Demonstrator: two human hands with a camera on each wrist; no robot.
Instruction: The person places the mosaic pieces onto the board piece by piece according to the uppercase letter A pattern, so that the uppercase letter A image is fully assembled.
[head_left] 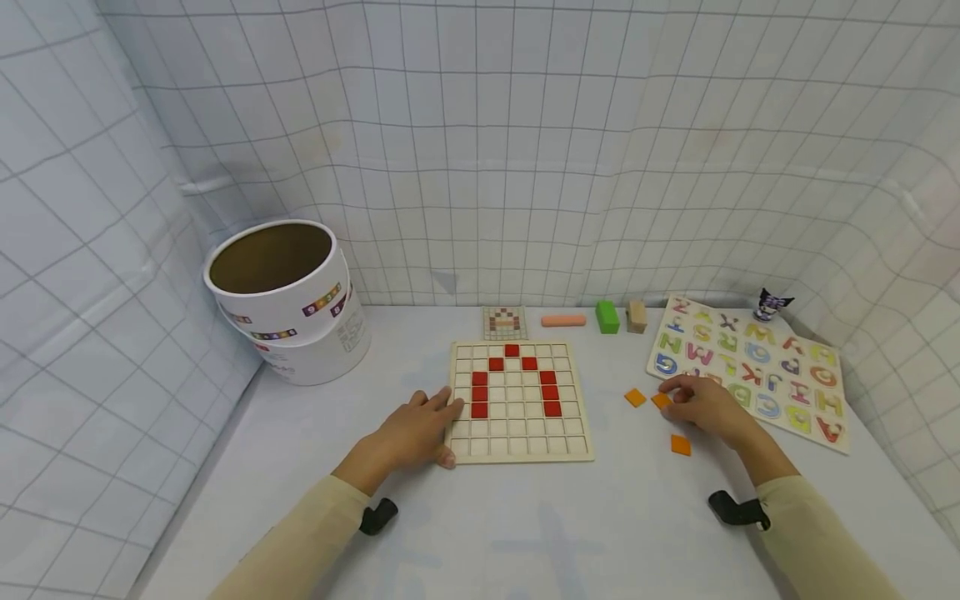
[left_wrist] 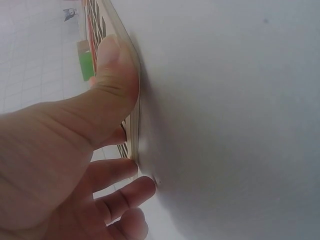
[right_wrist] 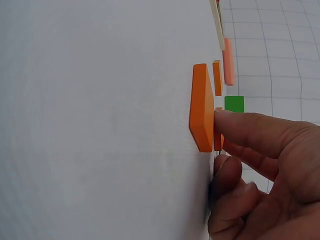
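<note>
While the left hand (head_left: 416,429) rests flat-fingered against the grid board's (head_left: 520,402) left edge on the tabletop (head_left: 525,525), the right hand (head_left: 708,408) pinches an orange tile (head_left: 661,400) beside the alphabet puzzle (head_left: 757,371). At the left wrist, the thumb (left_wrist: 112,85) presses the board's rim. At the right wrist, fingertips (right_wrist: 225,120) close on the tile, another standing nearer.

This looks like a small test room set up for recording play. White cloth with grey squares (head_left: 525,167) hangs all around a white table (head_left: 525,533). A letter puzzle (head_left: 757,367) lies far right, a round box (head_left: 288,292) far left.
</note>
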